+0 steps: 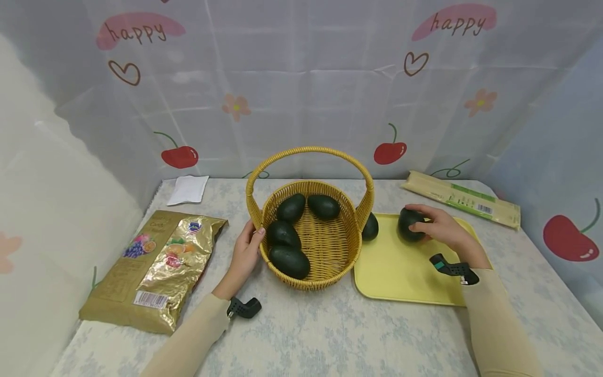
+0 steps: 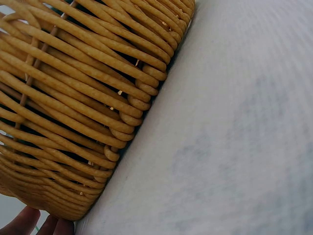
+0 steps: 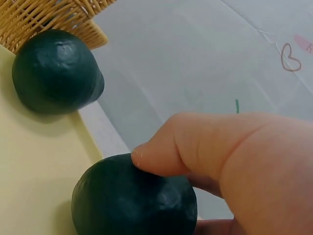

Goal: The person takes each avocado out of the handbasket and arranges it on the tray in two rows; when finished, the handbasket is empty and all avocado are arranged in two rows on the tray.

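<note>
Between the thumb and fingers of the right hand (image 1: 440,228) is a dark green avocado (image 1: 411,225), pinched with the fingers only as far apart as its girth; the right wrist view shows the thumb pressed on its surface. Beneath those fingers is a yellow tray (image 1: 400,272), though whether the fruit touches it or is raised off it I cannot tell. Left of the same fingers, a second avocado (image 1: 370,229) lies at the tray's far left corner, just beside the wicker basket (image 1: 325,246) and partly hidden by it. The left hand (image 1: 245,250) grips the basket's left side, thumb at the rim and fingers against the outer weave. Just past that thumb, inside the basket, are four avocados (image 1: 289,262): two along the left wall, two farther back. Left of the left fingers lies a gold candy bag (image 1: 155,272), with a small white packet (image 1: 188,189) beyond it. Past the right fingers and the tray's far edge, a long beige packet (image 1: 452,196) rests on the patterned tablecloth (image 1: 301,335).
</note>
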Demonstrator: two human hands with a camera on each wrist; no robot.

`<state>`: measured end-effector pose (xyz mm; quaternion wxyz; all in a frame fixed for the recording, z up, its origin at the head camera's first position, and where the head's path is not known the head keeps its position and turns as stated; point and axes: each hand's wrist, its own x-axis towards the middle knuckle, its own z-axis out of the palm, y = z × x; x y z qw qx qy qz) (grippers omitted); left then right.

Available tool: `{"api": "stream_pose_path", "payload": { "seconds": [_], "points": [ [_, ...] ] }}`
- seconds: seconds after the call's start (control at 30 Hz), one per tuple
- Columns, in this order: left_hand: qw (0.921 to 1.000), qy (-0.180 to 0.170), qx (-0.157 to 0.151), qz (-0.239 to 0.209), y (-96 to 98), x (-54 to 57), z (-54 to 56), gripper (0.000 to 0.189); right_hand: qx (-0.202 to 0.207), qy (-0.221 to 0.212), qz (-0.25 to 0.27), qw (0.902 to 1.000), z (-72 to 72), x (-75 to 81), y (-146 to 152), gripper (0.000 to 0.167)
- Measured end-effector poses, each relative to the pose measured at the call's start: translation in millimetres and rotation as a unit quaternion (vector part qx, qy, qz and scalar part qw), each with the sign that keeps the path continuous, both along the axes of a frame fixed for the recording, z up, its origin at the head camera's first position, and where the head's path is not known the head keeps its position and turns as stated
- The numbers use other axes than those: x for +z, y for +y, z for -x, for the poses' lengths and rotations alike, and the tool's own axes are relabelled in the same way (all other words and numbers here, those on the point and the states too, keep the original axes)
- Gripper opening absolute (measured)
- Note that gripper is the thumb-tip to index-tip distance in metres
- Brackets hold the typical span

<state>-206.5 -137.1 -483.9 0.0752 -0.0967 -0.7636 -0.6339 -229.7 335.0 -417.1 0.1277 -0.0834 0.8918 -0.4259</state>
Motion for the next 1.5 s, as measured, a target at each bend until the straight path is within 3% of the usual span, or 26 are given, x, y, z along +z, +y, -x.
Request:
{"api": "stream_pose_path", "payload": {
  "seconds": [0.6, 1.03, 1.17, 1.5],
  "points": [
    [1.0000, -0.001, -0.003, -0.002, -0.3, -1.0, 1.0, 0.049, 0.010, 0.004, 0.016, 0.9998, 2.4, -4.8, -5.5, 0.066],
    [1.0000, -0.001, 0.001, 0.000, -0.4, -1.7, 1.1, 0.048, -0.061, 0.009, 0.037, 0.9974, 5.5, -16.9, -26.4, 0.071],
    [1.0000, -0.002, 0.000, 0.001, -0.3, -1.6, 1.2, 0.049, -0.059, 0.008, 0.047, 0.9971, 5.4, -15.3, -25.3, 0.067],
    [1.0000, -0.005, 0.002, 0.001, -0.2, -1.0, 1.0, 0.049, -0.042, 0.012, -0.005, 0.9990, 4.0, -9.2, -0.7, 0.061]
  ]
}}
